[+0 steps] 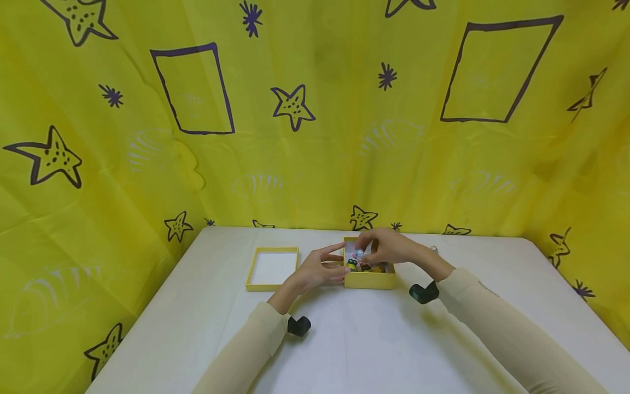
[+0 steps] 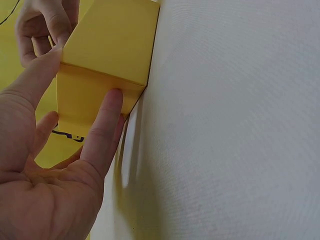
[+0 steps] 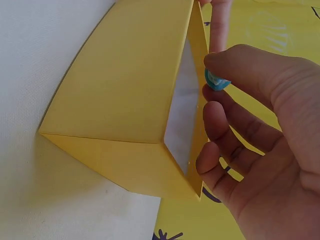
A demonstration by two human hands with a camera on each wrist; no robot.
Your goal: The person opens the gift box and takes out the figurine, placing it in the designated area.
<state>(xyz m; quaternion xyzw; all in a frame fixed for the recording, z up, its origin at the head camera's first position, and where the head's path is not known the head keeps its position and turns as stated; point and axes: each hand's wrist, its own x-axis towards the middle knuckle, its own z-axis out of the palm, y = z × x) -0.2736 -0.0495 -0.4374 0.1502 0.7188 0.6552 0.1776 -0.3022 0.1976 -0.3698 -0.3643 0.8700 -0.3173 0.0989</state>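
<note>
A yellow open box [image 1: 369, 281] stands on the white table with several small toy figures inside, one of them a green-and-yellow figure [image 1: 351, 265]. My right hand [image 1: 390, 246] is over the box and pinches a small blue-and-white toy figure [image 3: 218, 81] between thumb and forefinger, at the opening. Most of that figure is hidden by the fingers in the right wrist view. At the box's left side, my left hand [image 2: 65, 150] rests fairly straight fingers on the wall [image 2: 90, 97], its thumb at the upper corner.
Left of the box lies a shallow yellow lid [image 1: 251, 269] with a white inside. A small pale object [image 1: 434, 249] sits beyond the right wrist. Yellow patterned curtain [image 1: 325, 164] hangs behind the table [image 1: 344, 350] and at both sides.
</note>
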